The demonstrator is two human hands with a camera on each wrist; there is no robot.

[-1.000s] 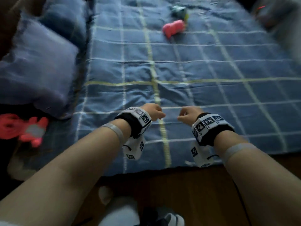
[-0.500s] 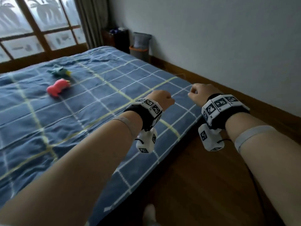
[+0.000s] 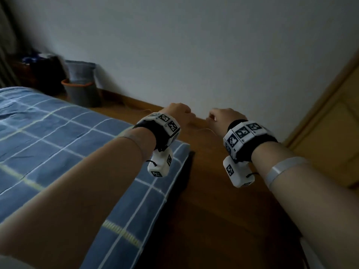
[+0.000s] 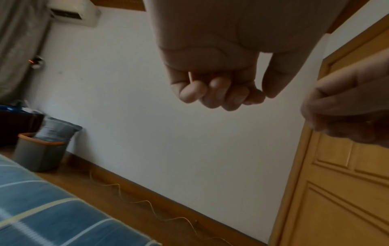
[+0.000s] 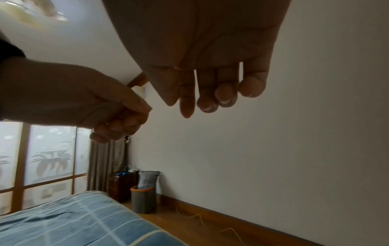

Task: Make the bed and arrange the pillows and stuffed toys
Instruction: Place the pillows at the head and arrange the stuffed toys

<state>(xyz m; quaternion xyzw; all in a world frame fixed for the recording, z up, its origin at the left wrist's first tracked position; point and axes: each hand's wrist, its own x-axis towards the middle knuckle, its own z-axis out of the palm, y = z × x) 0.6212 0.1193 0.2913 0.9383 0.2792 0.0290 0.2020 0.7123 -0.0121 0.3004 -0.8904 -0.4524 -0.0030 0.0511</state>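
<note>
The bed's blue checked cover (image 3: 58, 136) lies flat at the left, its corner just under my left wrist. No pillow or stuffed toy is in view. My left hand (image 3: 178, 113) is raised past the bed's corner over the floor, fingers curled into the palm (image 4: 221, 94), holding nothing. A little to its right my right hand (image 3: 221, 117) hangs at the same height, its fingers loose and nearly straight (image 5: 210, 98), also empty. The two hands are close together but apart.
A grey bin with an orange rim (image 3: 81, 92) holds a bluish-grey bundle and stands by the wall beside a dark cabinet (image 3: 38, 74). Wooden floor (image 3: 213, 210) runs between bed and wall, with a thin cable (image 4: 147, 203) along the skirting. A wooden door (image 3: 330, 133) is at the right.
The view has swung right, from the bed top to its corner, the floor and the wall. The pillows and toys have left the view. Both hands stay raised and empty.
</note>
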